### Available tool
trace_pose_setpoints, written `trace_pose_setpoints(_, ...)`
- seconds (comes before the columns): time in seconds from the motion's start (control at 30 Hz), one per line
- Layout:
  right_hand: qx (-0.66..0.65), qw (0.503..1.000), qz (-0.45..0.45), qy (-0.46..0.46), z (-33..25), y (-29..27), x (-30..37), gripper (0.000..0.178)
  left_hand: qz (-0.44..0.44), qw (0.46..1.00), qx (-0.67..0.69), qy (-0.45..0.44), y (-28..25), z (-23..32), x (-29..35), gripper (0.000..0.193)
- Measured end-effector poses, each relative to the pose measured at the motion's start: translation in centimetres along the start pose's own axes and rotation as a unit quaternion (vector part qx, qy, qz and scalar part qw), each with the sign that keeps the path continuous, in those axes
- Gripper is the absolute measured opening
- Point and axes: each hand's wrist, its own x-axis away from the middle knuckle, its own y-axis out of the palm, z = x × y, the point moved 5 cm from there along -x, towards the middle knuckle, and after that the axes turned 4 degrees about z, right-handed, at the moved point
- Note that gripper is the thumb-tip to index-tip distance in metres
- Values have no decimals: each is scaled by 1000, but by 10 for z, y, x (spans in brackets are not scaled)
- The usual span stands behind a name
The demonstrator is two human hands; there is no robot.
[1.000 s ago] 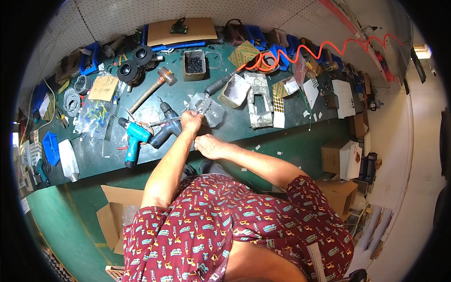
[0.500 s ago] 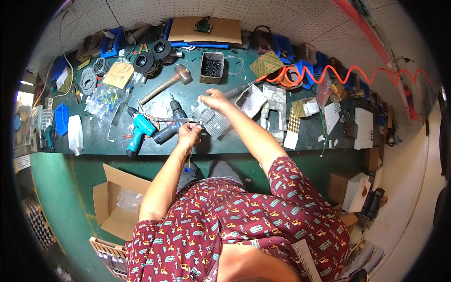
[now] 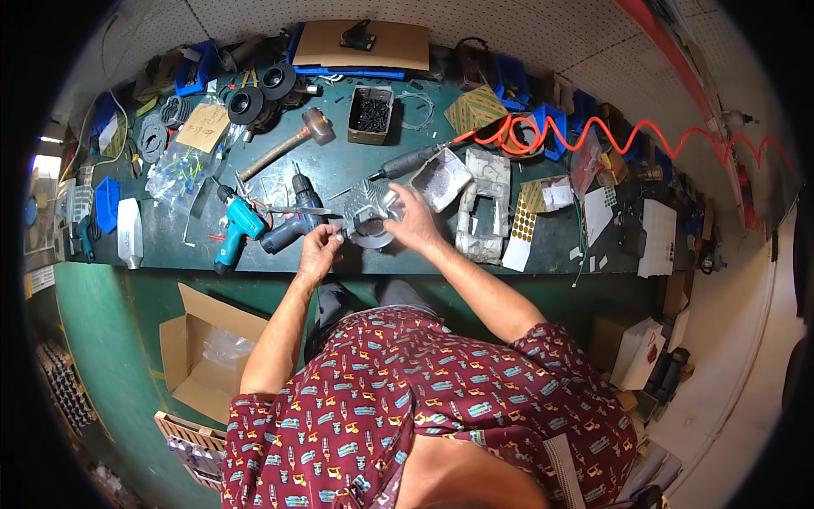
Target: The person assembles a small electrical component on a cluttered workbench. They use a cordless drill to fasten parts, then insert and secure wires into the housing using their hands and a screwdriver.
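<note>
A grey finned metal housing (image 3: 370,227) with a round opening stands at the bench's front edge, between my hands. My right hand (image 3: 414,220) curls round its right side, the thumb by the opening. At its left, my left hand (image 3: 319,252) has its fingers pinched together. What sits in that pinch is too small to make out. Left of the housing lies a dark blue cordless drill (image 3: 297,222) with a long metal tool across it. Beyond that is a teal cordless driver (image 3: 241,227). A black air screwdriver (image 3: 413,161) lies behind the housing.
A hammer (image 3: 288,148) and a box of dark screws (image 3: 370,114) lie further back. To the right are a white tray (image 3: 441,180), a pale block-like frame (image 3: 485,206) and an orange coiled hose (image 3: 610,136). An open carton (image 3: 203,348) stands below the bench at left.
The housing has been turned so its round opening now shows. My right hand has come down and nearer, from its far end to its right side. My left hand has shifted slightly left.
</note>
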Motion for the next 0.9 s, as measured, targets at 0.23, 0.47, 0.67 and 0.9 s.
trace_pose_setpoints(0.23,137,968,-21,-210,-29,3,-13,75,-13,995,95,19,4,-5,2,30)
trace_pose_setpoints(0.47,38,987,-88,-130,-10,1,-43,51,-30,992,116,37,3,35,0,25)
trace_pose_setpoints(0.67,5,995,-100,23,19,11,-30,66,-53,988,147,-13,10,13,-1,24)
trace_pose_setpoints(0.9,-116,985,-90,91,15,5,-22,48,-89,977,186,-54,23,15,-10,21)
